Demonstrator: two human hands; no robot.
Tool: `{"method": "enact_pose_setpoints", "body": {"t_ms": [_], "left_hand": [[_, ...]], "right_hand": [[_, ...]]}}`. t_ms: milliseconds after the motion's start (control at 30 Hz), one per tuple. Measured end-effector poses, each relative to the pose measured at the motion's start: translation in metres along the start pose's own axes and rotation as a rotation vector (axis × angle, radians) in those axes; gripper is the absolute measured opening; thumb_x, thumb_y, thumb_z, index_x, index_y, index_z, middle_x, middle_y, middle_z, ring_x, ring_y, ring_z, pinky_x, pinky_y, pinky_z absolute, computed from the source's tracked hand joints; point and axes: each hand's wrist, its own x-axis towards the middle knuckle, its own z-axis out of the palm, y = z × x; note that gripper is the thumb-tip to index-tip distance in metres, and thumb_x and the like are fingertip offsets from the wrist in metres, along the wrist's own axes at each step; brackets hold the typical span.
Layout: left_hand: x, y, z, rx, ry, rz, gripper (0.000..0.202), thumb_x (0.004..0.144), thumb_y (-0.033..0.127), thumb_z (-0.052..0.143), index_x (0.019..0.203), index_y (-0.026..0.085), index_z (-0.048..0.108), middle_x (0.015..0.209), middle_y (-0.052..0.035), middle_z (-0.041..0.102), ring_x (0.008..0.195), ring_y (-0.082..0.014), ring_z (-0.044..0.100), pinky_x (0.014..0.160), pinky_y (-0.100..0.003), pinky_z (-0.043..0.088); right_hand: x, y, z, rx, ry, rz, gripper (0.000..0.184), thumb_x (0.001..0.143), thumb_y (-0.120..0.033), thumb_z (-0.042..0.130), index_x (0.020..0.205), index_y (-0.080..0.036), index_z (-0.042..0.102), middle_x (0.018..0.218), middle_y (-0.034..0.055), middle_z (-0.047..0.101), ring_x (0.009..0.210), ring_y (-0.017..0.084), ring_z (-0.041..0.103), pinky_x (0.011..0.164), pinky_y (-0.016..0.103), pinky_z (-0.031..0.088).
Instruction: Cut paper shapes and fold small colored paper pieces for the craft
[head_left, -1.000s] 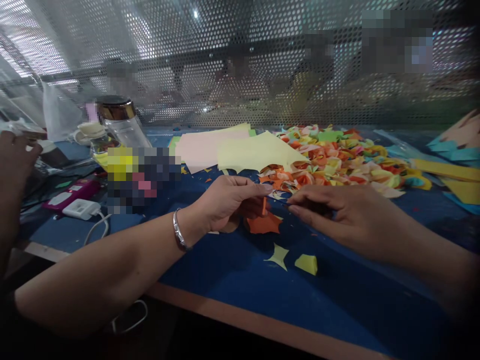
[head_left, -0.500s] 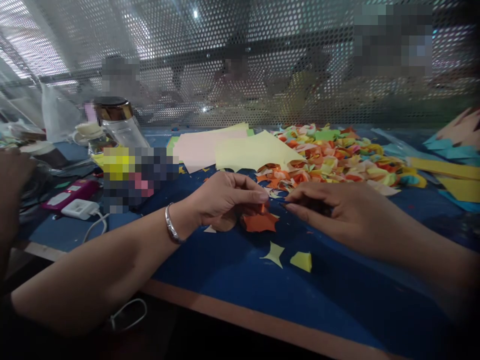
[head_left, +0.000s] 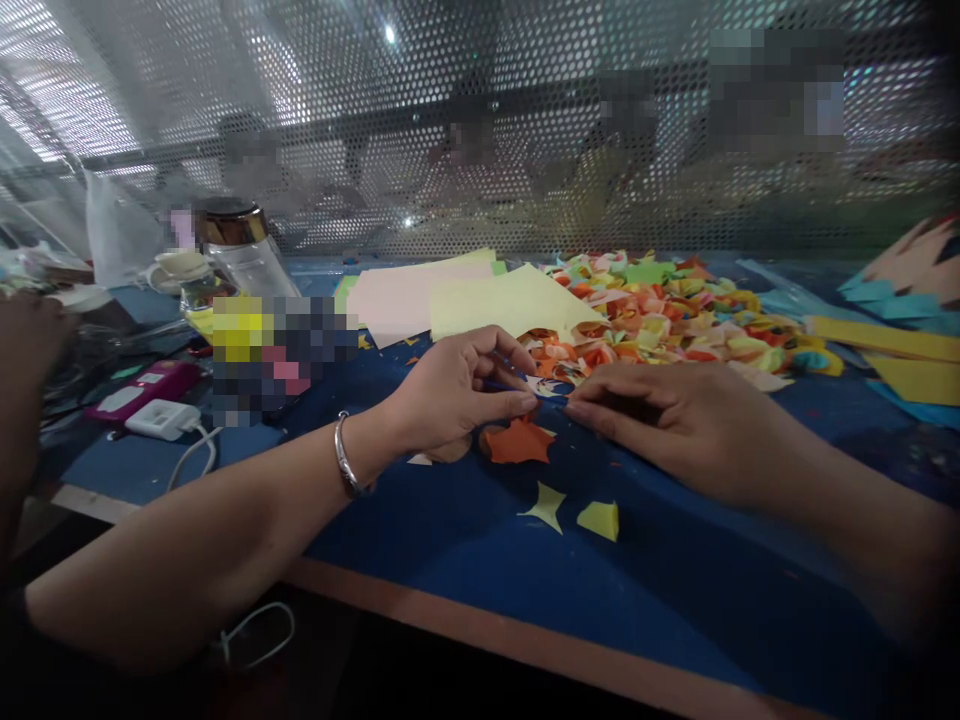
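Observation:
My left hand (head_left: 465,390) hovers over the blue table, thumb and curled fingers apart, with nothing visible between them. Just below its thumb lies an orange cut paper piece (head_left: 519,441) with pointed corners. My right hand (head_left: 660,415) faces it from the right, thumb and forefinger pinched together; whatever is in the pinch is too small or hidden to make out. Nearer the table's front lie a pale yellow four-pointed paper scrap (head_left: 547,507) and a folded yellow paper piece (head_left: 600,521). A tan round item (head_left: 450,450) is partly covered by my left hand.
Behind my hands are pale paper sheets (head_left: 390,298) and a heap of colourful paper pieces (head_left: 660,315). On the left stand a glass bottle (head_left: 247,255), a white charger (head_left: 161,418) and a purple box (head_left: 142,390). Another person's hand (head_left: 34,340) shows at the left edge.
My left thumb and fingers have come apart from a pinch near a small orange bit. My right hand stays pinched in nearly the same place.

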Motion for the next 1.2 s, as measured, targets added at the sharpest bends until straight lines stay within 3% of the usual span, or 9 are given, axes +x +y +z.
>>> {"method": "enact_pose_setpoints", "body": {"t_ms": [200, 367, 600, 733, 1000, 1200], "left_hand": [[0.000, 0.002, -0.001, 0.037, -0.042, -0.006, 0.024, 0.073, 0.017, 0.086, 0.088, 0.017, 0.066, 0.080, -0.0020, 0.070, 0.075, -0.0112, 0.068, 0.074, -0.025, 0.055], [0.000, 0.002, -0.004, 0.012, -0.085, -0.022, 0.030, 0.074, 0.018, 0.086, 0.095, 0.016, 0.065, 0.081, -0.0028, 0.072, 0.077, -0.0123, 0.070, 0.073, -0.025, 0.055], [0.001, 0.003, 0.000, 0.008, -0.033, -0.056, 0.023, 0.085, 0.030, 0.080, 0.092, 0.015, 0.064, 0.071, -0.0022, 0.072, 0.064, -0.0104, 0.068, 0.067, -0.025, 0.055], [0.003, -0.003, -0.002, -0.013, -0.048, -0.064, 0.031, 0.077, 0.026, 0.087, 0.091, 0.015, 0.062, 0.072, -0.0009, 0.073, 0.063, -0.0098, 0.067, 0.064, -0.024, 0.054], [0.004, -0.003, -0.003, -0.025, -0.037, -0.062, 0.031, 0.069, 0.017, 0.090, 0.081, 0.015, 0.061, 0.071, 0.0034, 0.068, 0.065, -0.0072, 0.065, 0.065, -0.022, 0.052], [0.007, -0.009, -0.003, -0.038, -0.026, -0.062, 0.032, 0.067, 0.016, 0.089, 0.081, 0.016, 0.061, 0.073, 0.0027, 0.068, 0.068, -0.0081, 0.065, 0.066, -0.024, 0.052]], "right_hand": [[-0.001, -0.003, 0.001, 0.000, -0.008, -0.017, 0.030, 0.097, -0.043, 0.054, 0.083, -0.024, 0.073, 0.071, 0.0022, 0.072, 0.062, 0.018, 0.063, 0.059, 0.031, 0.043], [-0.001, -0.002, 0.002, -0.007, -0.018, -0.039, 0.033, 0.099, -0.043, 0.051, 0.083, -0.025, 0.072, 0.072, 0.0024, 0.071, 0.063, 0.018, 0.063, 0.059, 0.032, 0.043], [-0.003, 0.000, 0.004, -0.004, 0.015, -0.068, 0.031, 0.100, -0.041, 0.053, 0.080, -0.024, 0.070, 0.071, 0.0024, 0.071, 0.061, 0.017, 0.063, 0.059, 0.031, 0.043], [-0.002, 0.002, 0.006, -0.004, 0.040, -0.114, 0.031, 0.100, -0.041, 0.054, 0.082, -0.023, 0.071, 0.069, 0.0025, 0.070, 0.059, 0.016, 0.062, 0.056, 0.029, 0.042], [0.000, 0.005, 0.006, -0.006, 0.005, -0.082, 0.025, 0.099, -0.040, 0.059, 0.086, -0.023, 0.072, 0.071, 0.0020, 0.071, 0.060, 0.016, 0.062, 0.057, 0.028, 0.043], [0.001, 0.006, 0.006, 0.011, 0.006, -0.072, 0.031, 0.101, -0.042, 0.054, 0.085, -0.023, 0.072, 0.072, 0.0025, 0.072, 0.062, 0.016, 0.064, 0.058, 0.029, 0.044]]}}
